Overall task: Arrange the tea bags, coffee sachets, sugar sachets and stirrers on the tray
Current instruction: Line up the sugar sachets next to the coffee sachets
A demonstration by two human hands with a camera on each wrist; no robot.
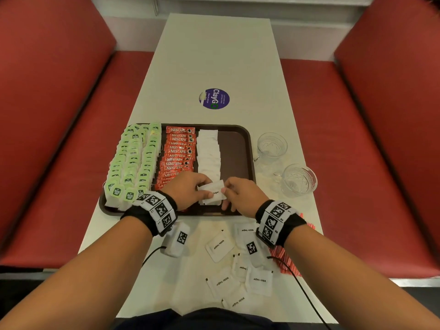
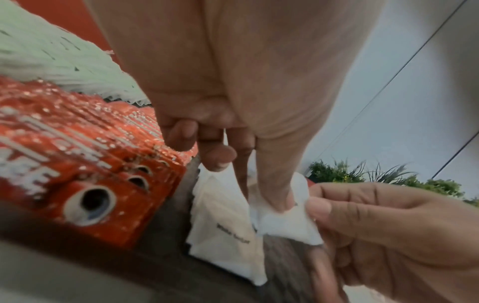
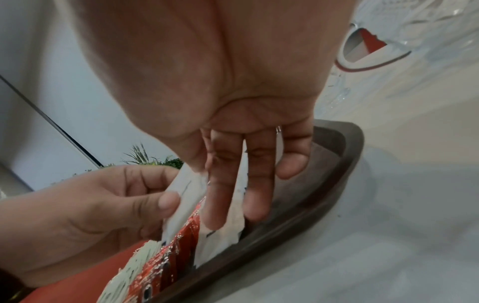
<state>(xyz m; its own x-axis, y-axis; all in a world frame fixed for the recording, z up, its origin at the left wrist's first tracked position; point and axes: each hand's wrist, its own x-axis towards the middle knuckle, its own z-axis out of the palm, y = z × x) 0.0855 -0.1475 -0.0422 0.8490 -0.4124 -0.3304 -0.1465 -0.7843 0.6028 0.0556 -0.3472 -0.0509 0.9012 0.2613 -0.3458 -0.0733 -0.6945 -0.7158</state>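
1. Nearest the camera, loose sugar sachets (image 1: 220, 248) are seen scattered on the white table (image 1: 214, 55) between the two forearms, with red stirrers (image 1: 285, 263) lying beside the right wrist.
2. A single sachet (image 1: 213, 190) is pinched at its left end by the left hand (image 1: 184, 189) and at its right end by the right hand (image 1: 240, 194), thumb against fingers; the right hand's other fingers are held straight.
3. It is held just above the near end of the white sugar row (image 1: 209, 153) on the brown tray (image 1: 247, 148).
4. The sugar step is judged to be in hand; next, the sachet would need laying flat in line.
5. Further out, coffee sachets (image 1: 177, 153) and green tea bags (image 1: 134, 158) are already ranked on the tray.
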